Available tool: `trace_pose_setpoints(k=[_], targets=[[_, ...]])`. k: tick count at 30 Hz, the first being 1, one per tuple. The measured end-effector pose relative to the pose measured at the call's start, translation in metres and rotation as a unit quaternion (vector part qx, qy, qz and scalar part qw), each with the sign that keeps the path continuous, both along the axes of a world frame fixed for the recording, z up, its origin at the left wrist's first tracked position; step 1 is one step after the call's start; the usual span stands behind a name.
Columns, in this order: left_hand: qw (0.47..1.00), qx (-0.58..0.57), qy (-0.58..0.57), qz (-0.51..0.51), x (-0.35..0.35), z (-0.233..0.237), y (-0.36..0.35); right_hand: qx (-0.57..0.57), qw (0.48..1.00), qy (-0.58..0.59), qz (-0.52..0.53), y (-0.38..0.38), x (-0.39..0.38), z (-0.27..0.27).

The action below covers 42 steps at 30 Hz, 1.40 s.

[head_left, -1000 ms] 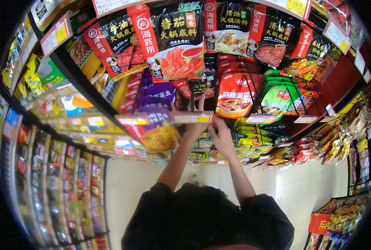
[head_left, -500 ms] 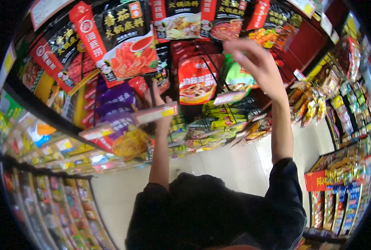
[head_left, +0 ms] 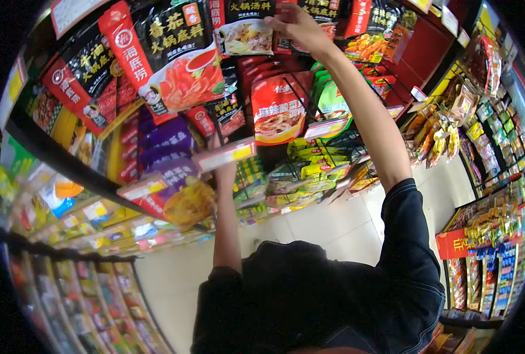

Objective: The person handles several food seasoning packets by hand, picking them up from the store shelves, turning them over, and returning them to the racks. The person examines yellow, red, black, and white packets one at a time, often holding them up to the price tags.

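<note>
the right hand [head_left: 295, 28], fingers half-curled, is at the right edge of the upper-row hotpot soup pouch [head_left: 248, 40]; its grip i can't tell, nor the left's [head_left: 225, 173], partly behind a price tag [head_left: 224, 154]. the pouch looks slick and bendy, best pinched along its side seam.

Red pouch: glossy red plastic pouch [head_left: 280, 100], food picture on front.
Green group: green-and-white plastic pouches [head_left: 332, 99], right of the red pouch.
Purple row: purple plastic pouches [head_left: 167, 137], left of it.
Floor: pale square tiles [head_left: 326, 227], below it.
</note>
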<state>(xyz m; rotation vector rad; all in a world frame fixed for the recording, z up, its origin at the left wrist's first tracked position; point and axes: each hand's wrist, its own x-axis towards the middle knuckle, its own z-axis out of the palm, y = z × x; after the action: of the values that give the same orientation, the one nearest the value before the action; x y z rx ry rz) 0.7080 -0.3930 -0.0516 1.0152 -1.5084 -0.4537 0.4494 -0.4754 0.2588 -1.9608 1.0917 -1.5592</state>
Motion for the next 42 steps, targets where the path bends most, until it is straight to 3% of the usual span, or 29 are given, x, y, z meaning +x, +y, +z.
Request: trace_pose_setpoints(k=[1, 5, 9, 10, 11, 12, 13, 14, 16, 17, 18, 19, 20, 21, 25, 27, 28, 31, 38, 41, 42], targets=[[1.000, -0.011, -0.014, 0.021, 0.000, 0.001, 0.005, 0.024, 0.996, -0.070, 0.054, -0.002, 0.005, -0.002], [0.993, -0.044, -0.071, 0.088, -0.006, 0.013, 0.017, 0.147, 0.981, 0.100, -0.080, 0.044, 0.024, 0.033], [0.994, -0.026, -0.063, 0.082, -0.010, 0.030, 0.016, 0.025, 0.973, 0.170, -0.155, 0.036, 0.020, 0.028], [0.995, -0.039, -0.064, 0.068, -0.011, 0.033, 0.010, 0.038, 0.997, 0.036, -0.050, 0.032, 0.016, 0.021], [0.988, -0.045, -0.121, 0.089, -0.010, 0.033, 0.009, -0.040, 0.989, 0.067, -0.122, 0.029, 0.008, 0.017], [0.989, -0.034, -0.119, 0.082, -0.009, 0.028, 0.004, 0.136, 0.986, -0.002, -0.092, 0.091, 0.027, 0.049], [0.990, -0.024, -0.116, 0.076, -0.008, 0.024, -0.001, -0.020, 0.986, 0.030, -0.164, 0.064, 0.008, 0.033], [0.993, -0.037, -0.094, 0.062, -0.009, 0.028, -0.001, 0.058, 0.992, -0.012, -0.111, 0.081, 0.002, 0.041], [0.994, -0.040, -0.082, 0.064, -0.010, 0.026, -0.002, 0.020, 0.978, -0.082, -0.190, 0.105, 0.004, 0.051], [0.994, -0.043, -0.077, 0.066, -0.010, 0.025, -0.002, 0.051, 0.993, -0.057, -0.092, 0.111, -0.021, 0.053], [0.994, -0.037, -0.076, 0.072, -0.012, 0.025, -0.002, 0.019, 0.989, -0.081, -0.121, 0.141, -0.006, 0.057], [0.996, -0.012, -0.062, 0.069, -0.014, 0.030, 0.001, 0.066, 0.993, -0.043, -0.093, 0.153, -0.021, 0.068], [0.997, 0.014, -0.048, 0.066, -0.017, 0.036, 0.006, 0.118, 0.974, -0.095, -0.165, 0.153, -0.042, 0.066], [0.997, 0.041, -0.034, 0.062, -0.019, 0.038, 0.009, 0.137, 0.982, -0.090, -0.093, 0.157, -0.063, 0.070], [0.999, -0.006, 0.007, 0.049, -0.023, 0.014, -0.003, 0.130, 0.985, -0.069, -0.092, 0.222, -0.055, 0.089], [0.997, -0.006, -0.012, 0.074, -0.023, 0.012, 0.000, 0.107, 0.975, -0.139, -0.136, 0.238, -0.059, 0.085], [0.997, 0.001, -0.011, 0.073, -0.022, 0.013, 0.001, 0.089, 0.973, -0.102, -0.186, 0.242, -0.052, 0.082], [0.998, 0.018, -0.012, 0.056, -0.016, 0.028, 0.020, 0.049, 0.974, -0.083, -0.207, 0.236, -0.035, 0.070], [0.998, 0.061, -0.014, 0.012, -0.008, 0.022, 0.036, 0.094, 0.976, -0.187, -0.067, 0.209, -0.054, 0.060], [0.993, 0.001, -0.103, 0.065, -0.009, 0.004, 0.037, 0.109, 0.975, -0.184, -0.056, 0.217, -0.067, 0.050], [0.995, -0.048, -0.066, 0.052, -0.013, 0.017, 0.043, 0.113, 0.976, -0.178, -0.060, 0.221, -0.078, 0.043]])
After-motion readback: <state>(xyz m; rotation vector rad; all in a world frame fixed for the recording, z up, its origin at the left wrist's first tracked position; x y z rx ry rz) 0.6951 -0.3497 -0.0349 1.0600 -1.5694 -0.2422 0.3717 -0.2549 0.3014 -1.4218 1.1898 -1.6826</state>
